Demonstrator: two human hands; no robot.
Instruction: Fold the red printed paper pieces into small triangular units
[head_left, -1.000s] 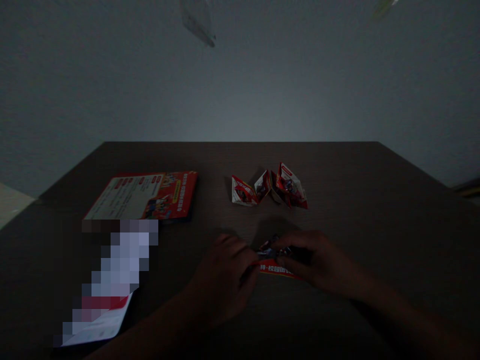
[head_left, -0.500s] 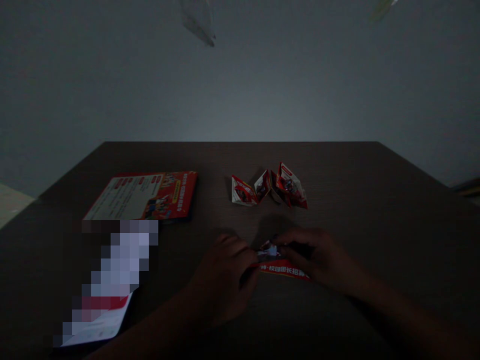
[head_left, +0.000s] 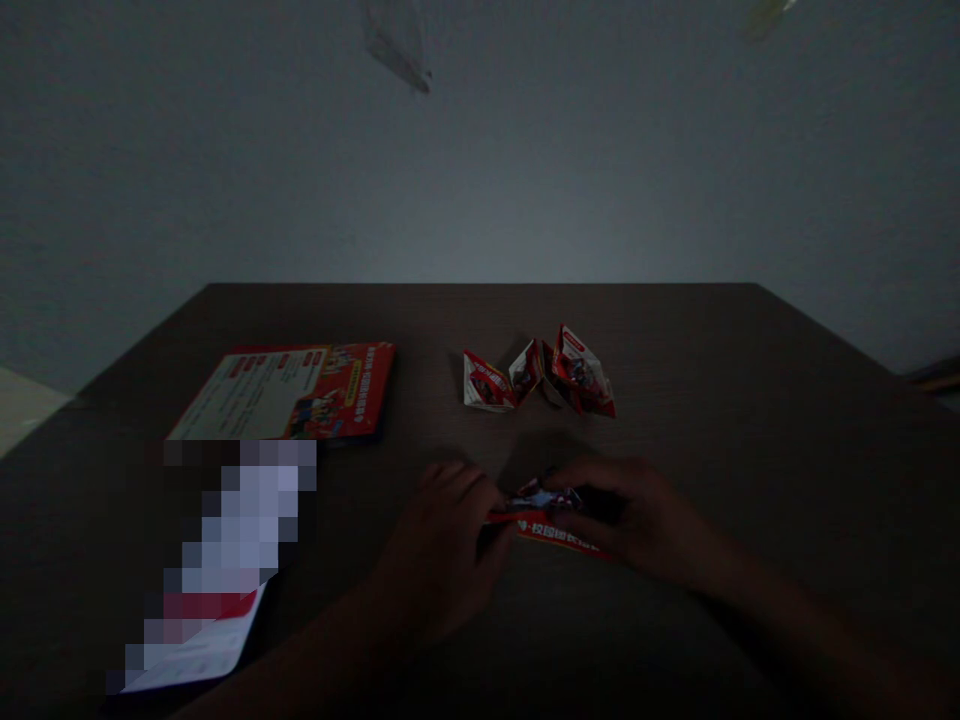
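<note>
Between my two hands, low on the dark table, is a folded red printed paper with white characters along its near edge and a picture on its upper part. My left hand grips its left end, fingers curled over the top and the thumb below. At the right end, my right hand pinches the paper between thumb and fingers. Parts of both ends are hidden under the fingers. Just beyond the hands stand folded paper shapes in red and white, with zigzag creases.
A stack of red and white printed leaflets lies at the left. Nearer me is a phone with a lit, mostly pixelated screen. The table meets a pale wall at its far edge.
The red paper has shifted a little to the left, and more of its picture shows between my hands. My left fingers have moved slightly left. The other things stay put.
</note>
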